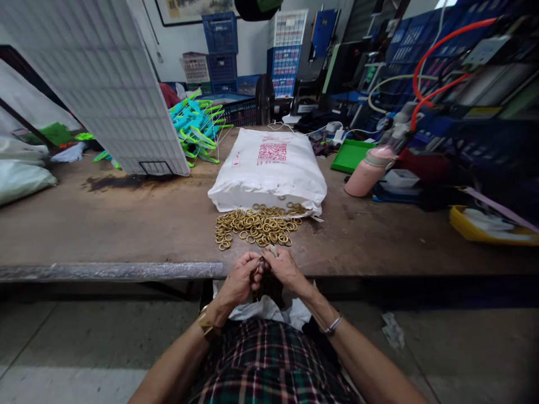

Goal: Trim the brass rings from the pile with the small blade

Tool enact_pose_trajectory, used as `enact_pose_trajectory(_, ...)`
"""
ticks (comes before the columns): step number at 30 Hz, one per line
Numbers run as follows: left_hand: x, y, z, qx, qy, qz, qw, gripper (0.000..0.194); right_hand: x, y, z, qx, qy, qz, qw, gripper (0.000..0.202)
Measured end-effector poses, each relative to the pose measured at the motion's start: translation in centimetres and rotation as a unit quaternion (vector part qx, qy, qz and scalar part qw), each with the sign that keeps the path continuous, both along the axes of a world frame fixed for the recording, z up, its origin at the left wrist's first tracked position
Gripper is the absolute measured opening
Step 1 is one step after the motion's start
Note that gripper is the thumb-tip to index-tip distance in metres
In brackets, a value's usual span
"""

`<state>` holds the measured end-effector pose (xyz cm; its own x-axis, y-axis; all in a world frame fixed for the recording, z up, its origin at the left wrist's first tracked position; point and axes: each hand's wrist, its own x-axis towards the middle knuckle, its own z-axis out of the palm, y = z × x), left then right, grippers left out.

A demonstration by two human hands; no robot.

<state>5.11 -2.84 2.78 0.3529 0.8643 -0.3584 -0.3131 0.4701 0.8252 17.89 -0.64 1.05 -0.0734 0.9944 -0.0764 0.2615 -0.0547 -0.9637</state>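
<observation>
Many brass-coloured rings (263, 225) lie in a loose pile at the table's front, spilling from the open mouth of a white woven sack (269, 163) with red print. Just in front of the pile, my left hand (241, 278) is closed, with what looks like a brass ring between its fingers. My right hand (290, 273) meets it in a pinch; a small pale piece shows at its thumb, too small to name. The fingertips of both hands touch or nearly touch. Below them, partly hidden by the hands, a white bag (264, 308) with dark contents is at my lap.
A pale ribbed panel (113, 84) stands on the left, beside green and blue plastic hangers (197, 129). To the right are a green tray (352, 155), a pink bottle (365, 173) and a yellow tray (488, 227). A wrapped strip (109, 271) runs along the table's front edge.
</observation>
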Motion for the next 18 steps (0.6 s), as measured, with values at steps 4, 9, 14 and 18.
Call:
enact_pose_trajectory(4,0.4,-0.2,-0.3,-0.011,-0.026,-0.006,1.000,0.028,0.6,-0.3,0.2,0.015,-0.017,0.013,1.000,0.022)
enact_pose_trajectory(9,0.5,-0.6,-0.8,-0.010,-0.036,-0.006,0.999,0.032,1.0,-0.9,0.3,0.032,-0.033,0.012,0.999,0.024)
enact_pose_trajectory(14,-0.5,-0.8,-0.6,-0.017,-0.070,-0.011,0.997,0.032,0.0,-1.3,0.5,0.024,0.002,0.028,0.999,0.027)
enact_pose_trajectory(18,-1.9,-0.7,-0.4,-0.026,-0.081,-0.023,0.996,0.029,-1.3,-1.5,0.5,0.015,0.035,0.014,0.999,0.024)
